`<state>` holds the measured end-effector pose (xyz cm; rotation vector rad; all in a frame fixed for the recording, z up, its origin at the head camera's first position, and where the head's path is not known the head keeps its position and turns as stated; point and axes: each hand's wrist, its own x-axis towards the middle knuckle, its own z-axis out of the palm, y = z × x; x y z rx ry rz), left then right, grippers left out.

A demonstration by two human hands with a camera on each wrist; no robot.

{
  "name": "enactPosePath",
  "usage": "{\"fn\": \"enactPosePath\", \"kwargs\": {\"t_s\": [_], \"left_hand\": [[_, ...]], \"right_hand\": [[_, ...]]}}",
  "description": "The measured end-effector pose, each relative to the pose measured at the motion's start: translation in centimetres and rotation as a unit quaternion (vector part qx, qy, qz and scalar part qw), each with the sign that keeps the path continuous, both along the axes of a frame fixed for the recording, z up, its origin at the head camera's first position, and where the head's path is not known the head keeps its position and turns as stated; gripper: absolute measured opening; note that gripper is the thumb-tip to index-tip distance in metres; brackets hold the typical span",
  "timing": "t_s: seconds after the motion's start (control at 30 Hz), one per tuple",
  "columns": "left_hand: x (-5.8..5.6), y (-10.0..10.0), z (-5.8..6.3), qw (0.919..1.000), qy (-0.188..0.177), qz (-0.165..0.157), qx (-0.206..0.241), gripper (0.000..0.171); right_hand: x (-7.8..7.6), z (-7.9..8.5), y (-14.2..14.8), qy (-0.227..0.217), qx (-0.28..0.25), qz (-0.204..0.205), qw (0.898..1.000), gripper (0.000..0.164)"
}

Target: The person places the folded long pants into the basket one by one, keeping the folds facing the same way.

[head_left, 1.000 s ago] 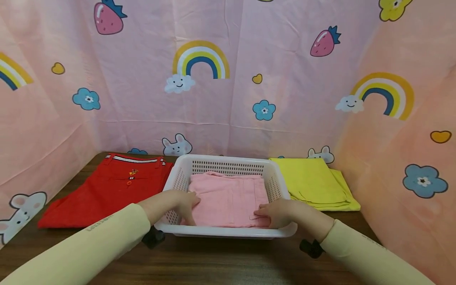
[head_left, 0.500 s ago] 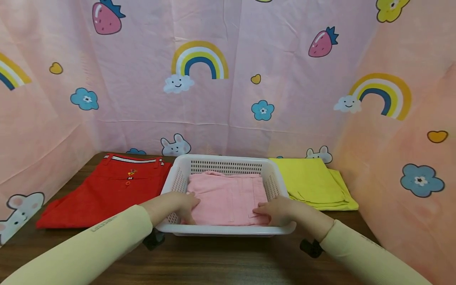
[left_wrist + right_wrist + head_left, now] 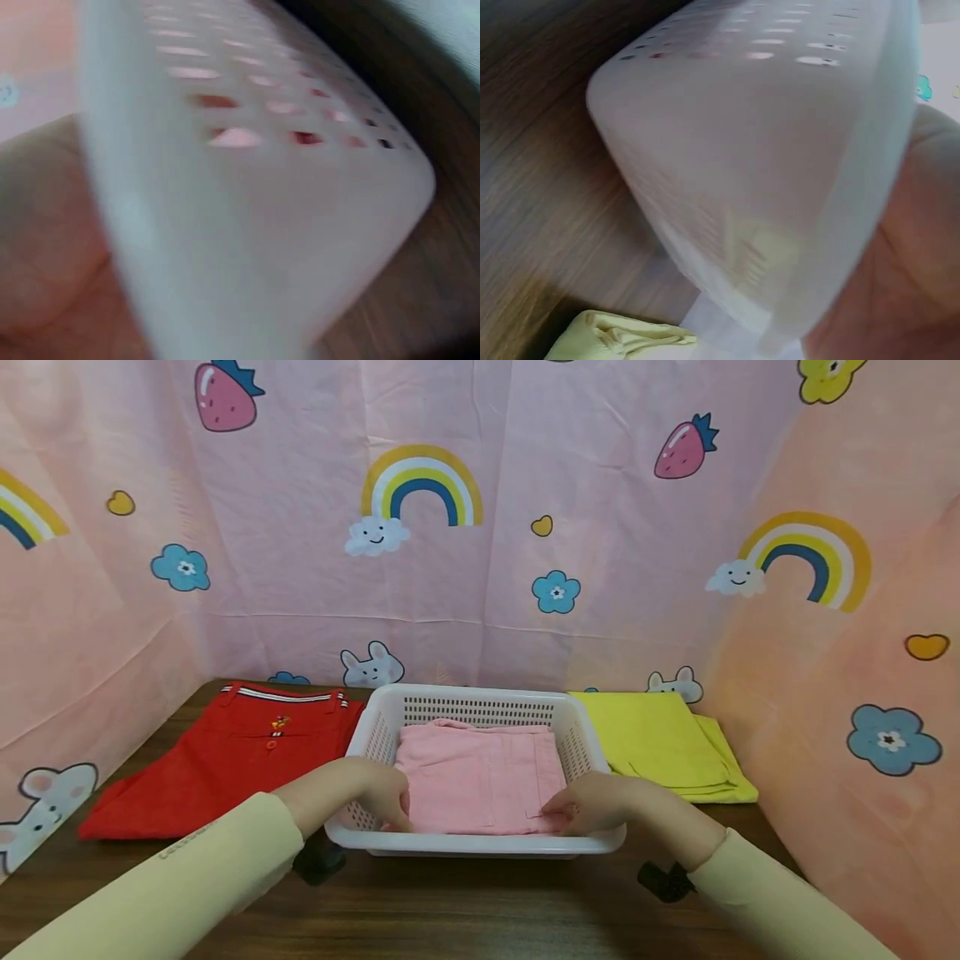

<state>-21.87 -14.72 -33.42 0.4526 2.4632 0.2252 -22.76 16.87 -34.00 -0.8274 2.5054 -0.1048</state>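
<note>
Folded pink pants (image 3: 472, 777) lie flat in a white slotted plastic basket (image 3: 480, 845) in the head view. At their near left corner my left hand (image 3: 378, 792) reaches in over the rim, fingers bent down and gripping the edge. My right hand (image 3: 596, 802) holds the near right corner the same way, fingertips beside a stitched pocket line. The basket walls hide parts of both hands. In the left wrist view the basket's outer wall (image 3: 292, 195) stands before the palm. A similar wall (image 3: 727, 127) fills the right wrist view.
Folded red pants (image 3: 247, 752) with a striped waistband lie left of the basket. To its right is a folded yellow garment (image 3: 660, 743). All rest on a dark wooden table (image 3: 480, 910), with a printed pink curtain (image 3: 450, 593) behind and at the sides.
Both hands' fingers have drawn back from the top of the pink pants toward its near corners and bent more. The basket and the other clothes stay in place.
</note>
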Motion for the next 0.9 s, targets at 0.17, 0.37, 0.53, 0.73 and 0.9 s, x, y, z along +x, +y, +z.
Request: {"fn": "enactPosePath", "kwargs": {"t_s": [0.17,0.37,0.53,0.73,0.9], "left_hand": [[0.4,0.1,1.2,1.0,0.005,-0.002,-0.006,0.012],[0.2,0.2,1.7,0.9995,0.007,-0.006,0.032,0.013],[0.3,0.4,2.3,0.9949,0.028,-0.013,0.096,0.025],[0.8,1.9,3.4,0.9835,0.095,-0.028,0.151,0.028],[1.2,3.3,3.5,0.9739,0.142,-0.024,0.175,0.025]], "right_hand": [[0.3,0.5,0.3,-0.016,-0.029,-0.035,0.999,0.025],[0.7,1.0,1.3,-0.015,-0.101,-0.039,0.994,0.032],[0.8,1.5,2.5,0.007,-0.158,-0.033,0.987,0.037],[1.3,1.9,3.8,0.011,-0.213,-0.057,0.975,0.041],[1.9,2.1,4.8,0.029,-0.242,-0.076,0.967,0.04]]}}
